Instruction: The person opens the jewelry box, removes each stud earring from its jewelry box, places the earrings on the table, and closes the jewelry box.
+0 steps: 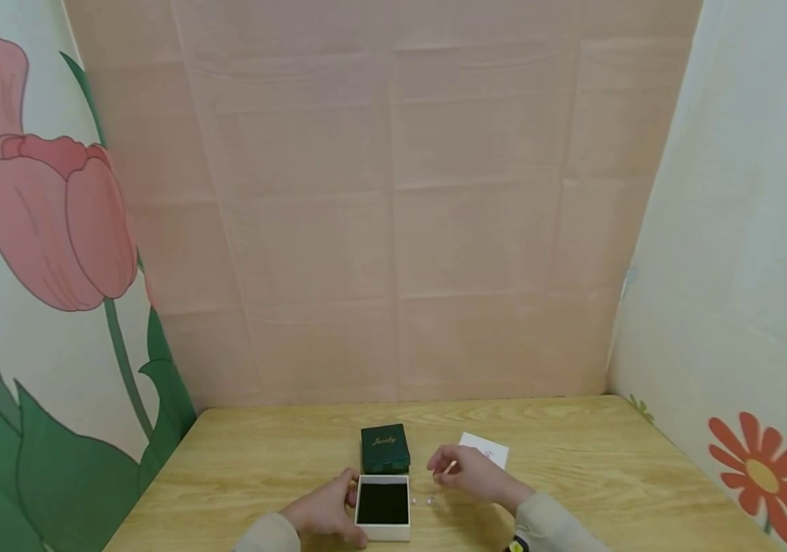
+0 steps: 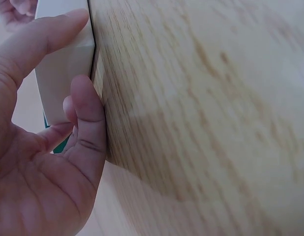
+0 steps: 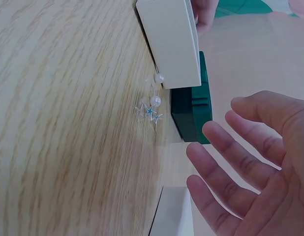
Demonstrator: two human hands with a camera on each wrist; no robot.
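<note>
My left hand (image 1: 327, 507) holds a small white box (image 1: 382, 532) at its left side, the thumb toward the front and the other fingers farther back. The box stands without a lid and shows a black lining (image 1: 382, 504). In the left wrist view, the thumb (image 2: 68, 29) lies against the white outer wall. My right hand (image 1: 472, 474) is raised to the right of the box, fingers loosely bent and holding nothing. Below it, a pair of dangling earrings (image 3: 155, 102) with clear beads and small blue-and-clear starfish lies on the table beside the box.
A dark green box (image 1: 385, 448) with gold lettering stands directly behind the white one. At the back right, partly behind my right hand, lies a white card (image 1: 491, 448) with a small pink mark. The wooden table (image 1: 269, 445) meets a beige cloth (image 1: 393, 307) at its far edge.
</note>
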